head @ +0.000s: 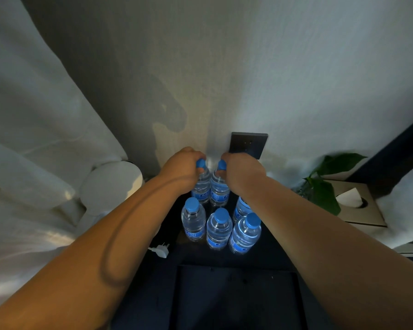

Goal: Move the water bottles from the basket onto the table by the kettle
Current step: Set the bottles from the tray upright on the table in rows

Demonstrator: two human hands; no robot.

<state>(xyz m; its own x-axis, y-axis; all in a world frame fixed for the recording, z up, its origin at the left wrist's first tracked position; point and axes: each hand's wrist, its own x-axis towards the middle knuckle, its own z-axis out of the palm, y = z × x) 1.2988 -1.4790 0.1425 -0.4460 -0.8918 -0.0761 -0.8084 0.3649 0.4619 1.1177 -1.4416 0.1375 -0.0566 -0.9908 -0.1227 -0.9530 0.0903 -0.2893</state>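
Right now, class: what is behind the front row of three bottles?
Behind the front row, two bottles are held by the caps: one in the left hand, one in the right hand. Another bottle is partly hidden by the right forearm.

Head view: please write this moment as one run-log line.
left hand: grips bottle cap | right hand: grips bottle cap | four bottles stand nearer | white kettle at left

Bottle labels [216, 244] blue, txt too blurred, unreadable.
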